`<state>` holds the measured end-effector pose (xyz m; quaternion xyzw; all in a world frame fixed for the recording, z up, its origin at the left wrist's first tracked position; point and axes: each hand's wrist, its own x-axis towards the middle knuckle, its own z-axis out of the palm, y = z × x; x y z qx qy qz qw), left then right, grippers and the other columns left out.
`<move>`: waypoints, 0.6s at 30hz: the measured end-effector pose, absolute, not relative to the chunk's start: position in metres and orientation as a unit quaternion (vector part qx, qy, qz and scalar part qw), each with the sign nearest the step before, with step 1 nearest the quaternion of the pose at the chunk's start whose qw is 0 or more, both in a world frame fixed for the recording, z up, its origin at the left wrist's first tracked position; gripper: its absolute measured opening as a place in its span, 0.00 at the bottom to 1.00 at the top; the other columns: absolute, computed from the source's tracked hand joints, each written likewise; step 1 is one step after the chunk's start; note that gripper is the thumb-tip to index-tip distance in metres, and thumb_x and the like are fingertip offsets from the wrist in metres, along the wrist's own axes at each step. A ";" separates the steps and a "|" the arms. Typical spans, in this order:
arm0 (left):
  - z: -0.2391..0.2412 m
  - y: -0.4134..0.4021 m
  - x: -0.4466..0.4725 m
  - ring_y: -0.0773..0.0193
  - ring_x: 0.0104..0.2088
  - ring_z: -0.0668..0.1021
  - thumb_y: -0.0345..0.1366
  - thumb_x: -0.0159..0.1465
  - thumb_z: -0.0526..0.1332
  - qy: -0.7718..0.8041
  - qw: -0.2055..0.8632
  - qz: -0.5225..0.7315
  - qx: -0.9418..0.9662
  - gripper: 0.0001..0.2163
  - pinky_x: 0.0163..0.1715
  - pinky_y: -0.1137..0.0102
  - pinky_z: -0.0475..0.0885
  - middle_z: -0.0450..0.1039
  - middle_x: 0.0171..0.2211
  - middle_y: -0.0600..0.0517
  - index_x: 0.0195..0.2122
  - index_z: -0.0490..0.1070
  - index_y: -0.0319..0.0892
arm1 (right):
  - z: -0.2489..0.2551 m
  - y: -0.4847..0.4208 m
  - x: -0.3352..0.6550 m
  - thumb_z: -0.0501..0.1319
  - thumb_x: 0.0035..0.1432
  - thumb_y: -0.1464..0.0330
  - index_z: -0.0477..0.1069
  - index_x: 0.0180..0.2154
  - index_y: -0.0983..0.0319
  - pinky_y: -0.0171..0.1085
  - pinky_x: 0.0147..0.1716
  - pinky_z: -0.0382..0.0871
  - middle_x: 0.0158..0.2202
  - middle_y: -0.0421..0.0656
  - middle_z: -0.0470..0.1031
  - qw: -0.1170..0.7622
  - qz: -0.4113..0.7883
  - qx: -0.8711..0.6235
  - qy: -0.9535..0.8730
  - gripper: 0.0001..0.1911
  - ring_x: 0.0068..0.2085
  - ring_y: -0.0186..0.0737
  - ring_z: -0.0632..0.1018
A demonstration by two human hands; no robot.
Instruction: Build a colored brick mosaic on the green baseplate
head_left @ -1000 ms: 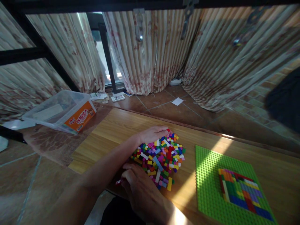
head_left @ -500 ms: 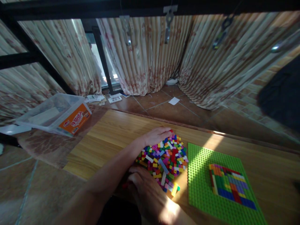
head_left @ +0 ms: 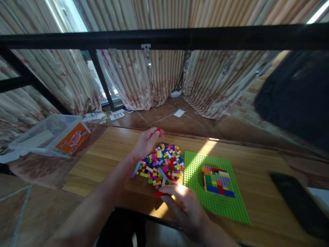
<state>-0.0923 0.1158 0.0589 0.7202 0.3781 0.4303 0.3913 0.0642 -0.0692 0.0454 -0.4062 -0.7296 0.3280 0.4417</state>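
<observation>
My left hand (head_left: 146, 142) is lifted at the far side of the brick pile, its fingers closed on a small red brick (head_left: 158, 129). Nearer to me, my right hand (head_left: 181, 204) pinches another red brick (head_left: 159, 194) between thumb and finger. Between the hands lies a heap of mixed coloured building bricks (head_left: 161, 161). To the right of the heap is a green studded baseplate (head_left: 191, 178). A flat multicoloured block of joined bricks (head_left: 219, 181) sits on it.
A clear plastic box (head_left: 48, 130) with an orange label stands at the left, beyond the wooden table (head_left: 110, 144). A dark phone-like object (head_left: 298, 202) lies at the right. A black metal rail (head_left: 164, 37) crosses in front of striped curtains (head_left: 164, 75).
My left hand has risen off the far edge of the heap with a red brick. My right hand has moved right, carrying its red brick. The whole view has shifted.
</observation>
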 end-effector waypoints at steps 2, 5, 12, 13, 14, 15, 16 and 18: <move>0.073 0.092 -0.077 0.63 0.35 0.76 0.44 0.67 0.53 0.384 0.415 0.440 0.697 0.15 0.41 0.68 0.70 0.76 0.33 0.50 0.45 0.72 0.39 | 0.053 -0.070 0.097 0.58 0.63 0.67 0.74 0.43 0.56 0.36 0.36 0.73 0.37 0.41 0.80 0.457 0.304 -0.452 -0.703 0.09 0.37 0.38 0.79; 0.083 0.049 -0.039 0.66 0.30 0.75 0.41 0.66 0.54 0.371 0.501 0.440 0.647 0.18 0.35 0.71 0.69 0.74 0.27 0.53 0.54 0.67 0.40 | 0.055 -0.063 0.152 0.59 0.61 0.62 0.77 0.41 0.56 0.40 0.38 0.75 0.38 0.43 0.80 0.536 0.252 -0.559 -0.580 0.10 0.38 0.40 0.80; 0.053 -0.006 0.042 0.69 0.24 0.73 0.36 0.61 0.55 0.407 0.644 0.389 0.518 0.11 0.21 0.75 0.62 0.76 0.28 0.52 0.43 0.71 0.41 | 0.031 -0.049 0.236 0.62 0.55 0.59 0.78 0.39 0.61 0.42 0.34 0.75 0.37 0.47 0.81 0.644 0.202 -0.626 -0.391 0.15 0.33 0.39 0.79; 0.047 -0.005 0.047 0.71 0.22 0.72 0.35 0.60 0.55 0.416 0.646 0.380 0.515 0.10 0.20 0.75 0.61 0.76 0.29 0.52 0.41 0.71 0.40 | 0.027 -0.049 0.239 0.62 0.55 0.60 0.79 0.39 0.61 0.42 0.35 0.75 0.37 0.47 0.81 0.636 0.210 -0.628 -0.396 0.15 0.34 0.40 0.79; 0.042 -0.003 0.051 0.72 0.20 0.70 0.34 0.60 0.55 0.426 0.641 0.374 0.517 0.09 0.20 0.75 0.61 0.75 0.29 0.52 0.39 0.71 0.40 | 0.024 -0.049 0.241 0.62 0.55 0.60 0.79 0.39 0.61 0.43 0.36 0.75 0.38 0.47 0.81 0.626 0.218 -0.630 -0.405 0.14 0.36 0.40 0.79; 0.039 0.000 0.054 0.73 0.19 0.68 0.33 0.59 0.55 0.435 0.633 0.368 0.525 0.08 0.20 0.76 0.60 0.75 0.29 0.53 0.38 0.71 0.40 | 0.021 -0.049 0.242 0.62 0.55 0.60 0.79 0.39 0.61 0.44 0.38 0.75 0.39 0.48 0.81 0.614 0.224 -0.633 -0.414 0.14 0.37 0.41 0.79; 0.037 0.003 0.055 0.74 0.19 0.67 0.33 0.59 0.55 0.442 0.622 0.363 0.535 0.08 0.20 0.76 0.60 0.75 0.30 0.53 0.37 0.70 0.40 | 0.018 -0.048 0.243 0.62 0.55 0.60 0.79 0.39 0.60 0.45 0.40 0.74 0.40 0.48 0.81 0.604 0.227 -0.637 -0.422 0.14 0.38 0.42 0.79; 0.037 0.009 0.056 0.74 0.19 0.66 0.32 0.59 0.54 0.455 0.606 0.346 0.554 0.08 0.20 0.76 0.60 0.75 0.30 0.53 0.37 0.71 0.40 | 0.014 -0.045 0.243 0.61 0.56 0.61 0.79 0.40 0.60 0.47 0.43 0.73 0.40 0.47 0.81 0.586 0.234 -0.641 -0.436 0.14 0.40 0.43 0.79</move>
